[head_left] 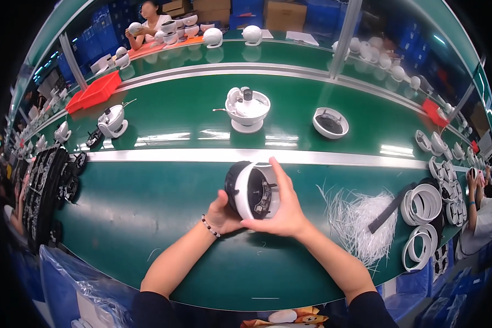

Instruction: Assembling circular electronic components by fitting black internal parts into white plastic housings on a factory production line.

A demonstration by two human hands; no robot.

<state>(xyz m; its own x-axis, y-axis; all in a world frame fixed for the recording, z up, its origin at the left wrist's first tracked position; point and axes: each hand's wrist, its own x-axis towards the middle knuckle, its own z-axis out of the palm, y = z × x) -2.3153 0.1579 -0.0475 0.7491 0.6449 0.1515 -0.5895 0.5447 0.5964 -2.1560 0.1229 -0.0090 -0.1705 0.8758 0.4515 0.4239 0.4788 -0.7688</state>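
Observation:
My left hand [224, 214] and my right hand [283, 205] hold a two-part round assembly between them above the middle of the green bench. My right hand is closed around its white bowl-like housing [245, 199], thumb and fingers along the rim. On the left side, a black round part [232, 183] sits against the housing, and my left hand grips it from below with the thumb up beside it. A small circuit board [263, 199] shows inside the opening. My left fingertips are hidden behind the assembly.
A pile of white strips [361, 218] and stacked white rings [421, 205] lie at right. Black parts [44, 191] stand stacked at left. On the belt beyond are a white unit [249, 109], a white bowl [331, 124] and a red tray [95, 90]. A person [153, 24] works opposite.

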